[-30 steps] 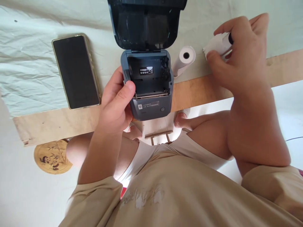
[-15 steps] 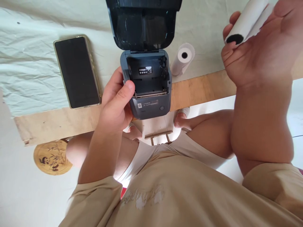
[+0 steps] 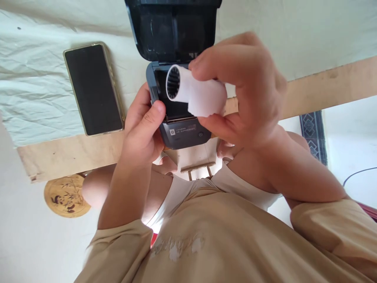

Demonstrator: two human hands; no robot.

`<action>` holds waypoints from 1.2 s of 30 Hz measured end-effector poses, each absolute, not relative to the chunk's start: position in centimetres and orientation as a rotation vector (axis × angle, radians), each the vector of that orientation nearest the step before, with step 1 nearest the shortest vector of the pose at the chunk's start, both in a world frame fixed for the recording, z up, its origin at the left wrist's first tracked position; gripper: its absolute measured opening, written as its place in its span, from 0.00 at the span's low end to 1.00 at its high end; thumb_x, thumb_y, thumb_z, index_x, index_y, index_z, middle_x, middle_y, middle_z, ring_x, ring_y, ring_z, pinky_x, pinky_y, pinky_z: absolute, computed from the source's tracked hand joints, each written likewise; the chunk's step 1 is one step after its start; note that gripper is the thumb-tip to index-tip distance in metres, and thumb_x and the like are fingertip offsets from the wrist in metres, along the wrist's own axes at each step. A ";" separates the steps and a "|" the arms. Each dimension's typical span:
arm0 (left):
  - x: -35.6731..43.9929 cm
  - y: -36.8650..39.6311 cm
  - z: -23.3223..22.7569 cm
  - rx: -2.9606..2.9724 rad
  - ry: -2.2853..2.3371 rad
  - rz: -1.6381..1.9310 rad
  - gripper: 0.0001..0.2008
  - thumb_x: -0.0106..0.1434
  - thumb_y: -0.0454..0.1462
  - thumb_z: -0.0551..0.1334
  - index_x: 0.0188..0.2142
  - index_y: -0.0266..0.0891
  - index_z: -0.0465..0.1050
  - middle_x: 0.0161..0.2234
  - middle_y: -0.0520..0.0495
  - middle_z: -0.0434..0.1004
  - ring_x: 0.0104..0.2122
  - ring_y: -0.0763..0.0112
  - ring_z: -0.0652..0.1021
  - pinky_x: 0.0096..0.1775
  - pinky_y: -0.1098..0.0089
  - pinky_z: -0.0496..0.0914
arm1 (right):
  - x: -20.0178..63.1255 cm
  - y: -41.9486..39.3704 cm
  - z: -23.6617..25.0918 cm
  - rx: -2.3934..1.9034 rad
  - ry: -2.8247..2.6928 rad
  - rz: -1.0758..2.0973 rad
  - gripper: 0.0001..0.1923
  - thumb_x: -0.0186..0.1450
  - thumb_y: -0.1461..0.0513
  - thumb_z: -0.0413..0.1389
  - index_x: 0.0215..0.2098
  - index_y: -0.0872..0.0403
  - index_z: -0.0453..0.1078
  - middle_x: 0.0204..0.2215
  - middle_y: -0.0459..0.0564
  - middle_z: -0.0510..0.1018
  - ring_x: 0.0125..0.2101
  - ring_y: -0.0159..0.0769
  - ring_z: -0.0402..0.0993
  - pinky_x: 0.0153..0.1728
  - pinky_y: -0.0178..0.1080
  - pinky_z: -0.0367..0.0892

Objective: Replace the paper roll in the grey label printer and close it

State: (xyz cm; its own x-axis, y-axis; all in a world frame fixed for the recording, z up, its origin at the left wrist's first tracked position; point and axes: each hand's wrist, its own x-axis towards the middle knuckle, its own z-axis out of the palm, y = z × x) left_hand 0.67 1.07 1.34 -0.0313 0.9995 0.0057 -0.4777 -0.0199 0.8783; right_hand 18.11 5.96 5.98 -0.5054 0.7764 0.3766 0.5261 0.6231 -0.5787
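The right hand (image 3: 241, 90) pinches a paper roll (image 3: 196, 92) between thumb and curled fingers: a short white cylinder of matte thermal paper, its open end showing a dark, ribbed core, with a loose flap of paper hanging at its lower edge. The roll hangs tilted just above the open bay of a small label printer (image 3: 184, 131), a rounded slate-blue plastic box with a smooth front panel bearing a small label strip and a round button. Its glossy dark lid (image 3: 173, 29) stands flipped up behind. The left hand (image 3: 143, 127) is wrapped on the printer's left side, thumb pressed against the front corner. To the left, a smartphone (image 3: 92, 88) with a black glass face and gold rim lies flat on a creased pale green cloth (image 3: 32, 86), which covers a wooden tabletop (image 3: 70, 153) of bare, rough-edged board.
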 end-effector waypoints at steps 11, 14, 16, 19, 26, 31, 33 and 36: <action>0.5 0.7 1.4 0.783 0.856 1.410 0.21 0.64 0.43 0.64 0.52 0.34 0.71 0.48 0.44 0.76 0.68 0.52 0.64 0.63 0.51 0.71 | 16.9 6.4 4.9 -0.755 -2.184 0.251 0.05 0.69 0.63 0.46 0.37 0.53 0.64 0.46 0.37 0.77 0.49 0.16 0.75 0.47 0.27 0.69; 0.4 0.8 1.4 0.771 0.856 1.376 0.21 0.63 0.44 0.65 0.51 0.35 0.71 0.52 0.44 0.74 0.67 0.51 0.65 0.61 0.54 0.73 | 17.1 6.7 4.7 -0.749 -2.189 0.283 0.07 0.68 0.66 0.44 0.35 0.55 0.63 0.45 0.39 0.77 0.47 0.18 0.75 0.46 0.28 0.69; 0.5 0.8 1.4 0.779 0.860 1.362 0.21 0.62 0.46 0.65 0.51 0.38 0.71 0.53 0.45 0.74 0.66 0.52 0.67 0.58 0.56 0.76 | 17.3 6.9 4.6 -0.784 -2.193 0.312 0.08 0.66 0.69 0.45 0.35 0.55 0.64 0.46 0.39 0.76 0.47 0.19 0.75 0.46 0.30 0.69; 0.6 0.7 1.6 0.780 0.876 1.340 0.20 0.62 0.47 0.64 0.51 0.41 0.71 0.50 0.46 0.75 0.63 0.55 0.71 0.55 0.58 0.78 | 17.6 7.2 4.3 -0.733 -2.228 0.323 0.07 0.65 0.67 0.48 0.37 0.54 0.67 0.52 0.38 0.74 0.55 0.25 0.73 0.54 0.35 0.70; 0.3 0.8 1.3 0.801 0.865 1.370 0.17 0.62 0.47 0.65 0.46 0.39 0.74 0.38 0.49 0.77 0.41 0.72 0.80 0.40 0.74 0.76 | 18.1 7.0 4.4 -0.557 -2.217 0.135 0.04 0.61 0.61 0.54 0.34 0.49 0.71 0.35 0.42 0.74 0.36 0.23 0.67 0.41 0.36 0.65; 0.1 0.9 0.8 0.878 0.834 1.371 0.19 0.60 0.44 0.67 0.49 0.42 0.72 0.36 0.51 0.75 0.32 0.78 0.77 0.32 0.77 0.72 | 18.2 5.9 4.3 -0.524 -2.312 0.105 0.06 0.61 0.61 0.55 0.27 0.47 0.73 0.33 0.41 0.75 0.35 0.27 0.63 0.37 0.36 0.61; 0.1 1.0 0.7 0.936 0.842 1.386 0.22 0.58 0.40 0.69 0.52 0.44 0.71 0.41 0.51 0.75 0.37 0.76 0.78 0.38 0.75 0.74 | 18.4 5.8 4.2 -0.508 -2.348 0.146 0.07 0.63 0.56 0.55 0.30 0.47 0.72 0.34 0.41 0.76 0.38 0.29 0.66 0.40 0.38 0.63; 0.1 1.2 0.6 0.952 0.877 1.388 0.31 0.55 0.36 0.71 0.57 0.47 0.65 0.50 0.49 0.74 0.45 0.72 0.78 0.45 0.72 0.74 | 18.7 6.2 4.5 -0.493 -2.283 0.252 0.12 0.65 0.51 0.52 0.36 0.48 0.71 0.36 0.44 0.74 0.39 0.27 0.68 0.45 0.40 0.66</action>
State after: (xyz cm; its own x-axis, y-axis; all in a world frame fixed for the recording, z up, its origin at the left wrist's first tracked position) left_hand 0.11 1.16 0.56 0.0117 0.9988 0.0472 -0.3862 -0.0390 0.9216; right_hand 18.75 6.18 4.45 -0.6275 0.4232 0.6535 0.2705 0.9056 -0.3267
